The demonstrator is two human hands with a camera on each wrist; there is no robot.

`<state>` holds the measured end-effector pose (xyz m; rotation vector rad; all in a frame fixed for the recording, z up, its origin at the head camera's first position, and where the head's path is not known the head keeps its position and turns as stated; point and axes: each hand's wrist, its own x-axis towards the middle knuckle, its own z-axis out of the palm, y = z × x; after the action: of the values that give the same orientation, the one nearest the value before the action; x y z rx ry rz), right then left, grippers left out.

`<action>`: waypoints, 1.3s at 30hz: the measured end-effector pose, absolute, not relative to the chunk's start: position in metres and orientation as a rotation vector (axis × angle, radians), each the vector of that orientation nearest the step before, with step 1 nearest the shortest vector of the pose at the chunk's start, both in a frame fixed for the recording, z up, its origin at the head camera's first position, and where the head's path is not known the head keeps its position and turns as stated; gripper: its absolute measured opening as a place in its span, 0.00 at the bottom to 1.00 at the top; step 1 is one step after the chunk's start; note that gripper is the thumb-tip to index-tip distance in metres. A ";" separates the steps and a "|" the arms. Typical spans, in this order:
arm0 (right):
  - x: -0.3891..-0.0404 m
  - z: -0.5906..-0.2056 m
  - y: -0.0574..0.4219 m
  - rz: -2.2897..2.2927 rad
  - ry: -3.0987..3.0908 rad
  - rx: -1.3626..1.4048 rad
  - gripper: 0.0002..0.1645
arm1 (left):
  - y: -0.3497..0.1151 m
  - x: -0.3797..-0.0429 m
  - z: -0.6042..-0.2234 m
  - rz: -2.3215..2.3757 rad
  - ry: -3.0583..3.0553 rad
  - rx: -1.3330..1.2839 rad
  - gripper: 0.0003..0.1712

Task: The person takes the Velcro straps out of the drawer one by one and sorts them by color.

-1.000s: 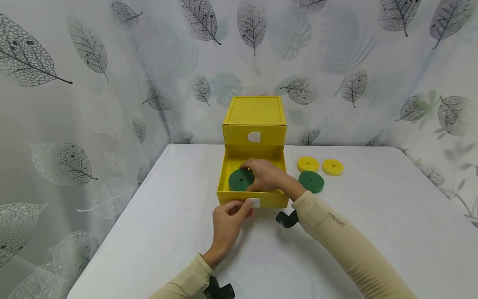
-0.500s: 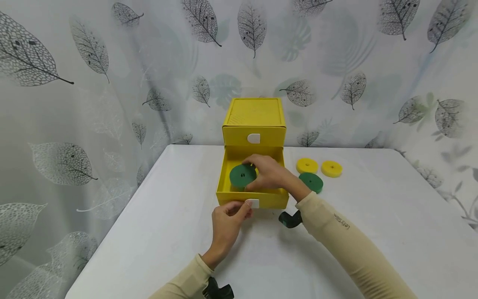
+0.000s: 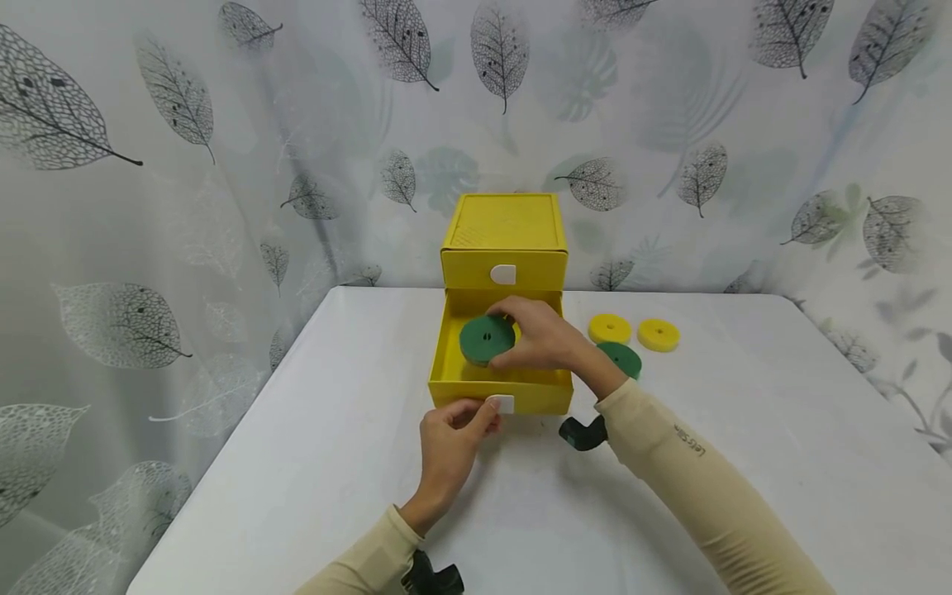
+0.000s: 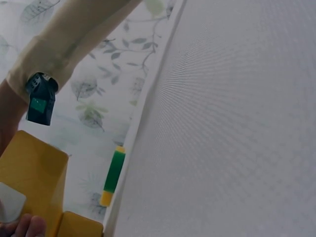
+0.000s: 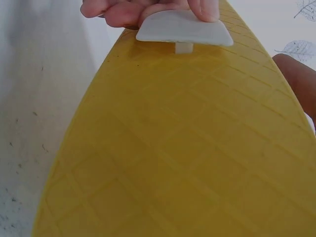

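A yellow two-drawer box stands at the back of the table, its lower drawer pulled out. With thumb and fingertips, my left hand pinches the white knob of that drawer; the right wrist view shows the same knob close up between fingers. My right hand reaches over the drawer and grips a round green disc by its right edge. Small holes show in the disc's middle. A bit of yellow shows between disc and palm.
To the drawer's right lie another green disc, partly behind the right wrist, and two yellow discs with centre holes. The closed upper drawer overhangs the back of the lower one. A leaf-patterned curtain hangs behind the white table.
My right hand has lifted the green disc up from the drawer and slightly away from the front wall. The left hand keeps its hold on the knob.
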<state>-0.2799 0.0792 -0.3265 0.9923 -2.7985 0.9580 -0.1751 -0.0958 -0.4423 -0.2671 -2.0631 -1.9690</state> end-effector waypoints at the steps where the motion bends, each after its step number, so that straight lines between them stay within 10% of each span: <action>1: -0.280 -0.326 0.080 0.963 -2.791 0.993 0.42 | -0.096 -0.175 -0.442 -1.967 -2.063 -0.266 0.15; 39: -0.281 -0.319 0.113 0.969 -2.697 0.957 0.42 | -0.095 -0.176 -0.442 -1.965 -2.079 -0.240 0.15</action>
<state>-0.2806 0.1126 -0.3192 0.9573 -2.6969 0.9691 -0.1755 -0.0951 -0.4421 -0.2402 -2.0791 -1.9651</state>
